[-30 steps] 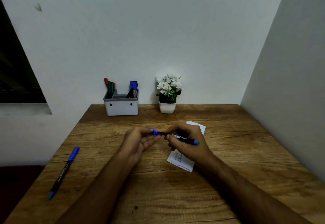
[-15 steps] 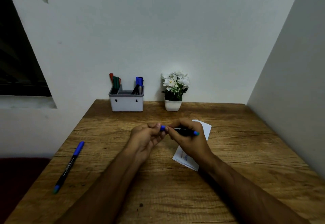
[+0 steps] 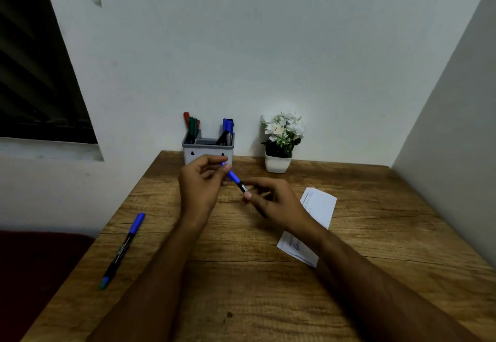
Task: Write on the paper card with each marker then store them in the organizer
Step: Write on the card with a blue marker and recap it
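Item 1, marker in hand (image 3: pixel 234 178): blue cap, black barrel, tilted, cap end toward the organizer. My left hand (image 3: pixel 200 183) pinches the capped end between thumb and fingers. My right hand (image 3: pixel 271 199) has its fingers curled at the barrel's lower end; I judge it grips there, though most of the barrel is hidden from me.

Step in hand, as I judge it: the cap looks seated and the marker is ready to be stored. To do it well, I press the cap fully home first, then let one hand carry the marker, tip it upright over a compartment with room, and lower it in rather than drop it, so the light organizer does not shift.

Item 2, organizer (image 3: pixel 208 149): grey, at the table's far edge by the wall, just behind my left hand. Left compartment: red and green markers (image 3: pixel 192 125), upright. Right compartment: one blue marker (image 3: pixel 227 124) and a dark pen-like item. Middle: contents not visible.

Item 3, paper card (image 3: pixel 318 207): flat on the table (image 3: pixel 241 288), partly under my right forearm, faint writing on it.

Item 4, second blue marker (image 3: pixel 123 247): capped, lying near the left edge, untouched.

Item 5, plant pot (image 3: pixel 277 163): white, holding white flowers.
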`<state>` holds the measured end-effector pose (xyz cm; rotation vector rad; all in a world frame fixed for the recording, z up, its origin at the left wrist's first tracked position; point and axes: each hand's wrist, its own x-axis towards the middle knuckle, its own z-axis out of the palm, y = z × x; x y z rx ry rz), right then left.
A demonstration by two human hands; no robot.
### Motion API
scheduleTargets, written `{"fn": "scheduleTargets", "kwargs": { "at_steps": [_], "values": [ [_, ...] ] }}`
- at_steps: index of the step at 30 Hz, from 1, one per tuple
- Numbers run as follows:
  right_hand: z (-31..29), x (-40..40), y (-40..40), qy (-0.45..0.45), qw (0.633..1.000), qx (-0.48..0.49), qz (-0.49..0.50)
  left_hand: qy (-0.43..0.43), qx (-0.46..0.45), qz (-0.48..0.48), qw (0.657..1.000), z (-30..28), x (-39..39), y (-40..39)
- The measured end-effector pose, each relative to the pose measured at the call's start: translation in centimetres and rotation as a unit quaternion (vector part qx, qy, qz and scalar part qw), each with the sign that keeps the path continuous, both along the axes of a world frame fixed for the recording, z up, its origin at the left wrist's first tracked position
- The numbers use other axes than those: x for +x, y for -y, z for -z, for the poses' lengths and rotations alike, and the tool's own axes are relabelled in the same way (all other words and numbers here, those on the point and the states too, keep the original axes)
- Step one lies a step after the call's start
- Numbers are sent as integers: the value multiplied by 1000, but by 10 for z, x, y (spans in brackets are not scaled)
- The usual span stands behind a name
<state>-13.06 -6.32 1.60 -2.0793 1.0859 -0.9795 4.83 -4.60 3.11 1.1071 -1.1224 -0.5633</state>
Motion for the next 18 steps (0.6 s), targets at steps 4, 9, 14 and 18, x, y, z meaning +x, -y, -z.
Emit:
{"fn": "scheduleTargets", "kwargs": {
  "at_steps": [4, 9, 14, 18],
  "values": [
    [-8, 21, 18, -20, 999, -14, 30, 175, -50, -77, 980, 1, 7, 3],
    [-36, 46, 50, 43, 992, -48, 106, 394, 99, -142, 903, 6, 30, 26],
    [-60, 82, 86, 85, 977, -107, 164, 498, 151, -142, 842, 3, 47, 43],
    [-62, 107, 102, 110, 967, -115, 198, 519, 191, -114, 826, 17, 45, 43]
  ]
}}
